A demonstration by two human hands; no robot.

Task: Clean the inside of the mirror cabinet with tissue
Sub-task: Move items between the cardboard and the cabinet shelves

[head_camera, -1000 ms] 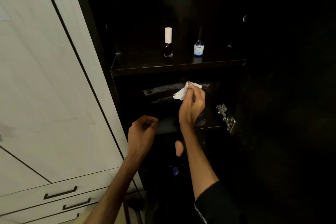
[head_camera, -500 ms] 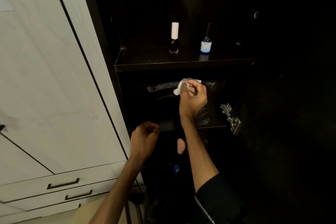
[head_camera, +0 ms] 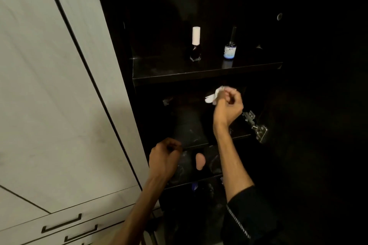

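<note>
Tissue [head_camera: 214,96], white and crumpled into a small wad, sits pinched in the fingers of my right hand [head_camera: 229,108], which is curled tight around it inside the second compartment of the mirror cabinet [head_camera: 207,70], just under the upper shelf. Only a bit of the wad sticks out to the left of my fingertips; the rest is hidden in my grip. The cabinet interior is black and very dark, with faint pale smudges showing on the shelf surfaces.

On the upper shelf stand two small bottles, apart from each other and both upright. The blue-labelled bottle [head_camera: 230,49] on the right reads "HIVE" near the top of its label; the smaller print below is too fine to read. The dark nail polish bottle [head_camera: 195,45] on the left has a tall white cap and no writing I can make out.

My left hand [head_camera: 164,158] hangs lower, at the front edge of a lower shelf, fingers loosely curled and holding nothing. A metal hinge [head_camera: 255,125] shows just right of my right wrist.
</note>
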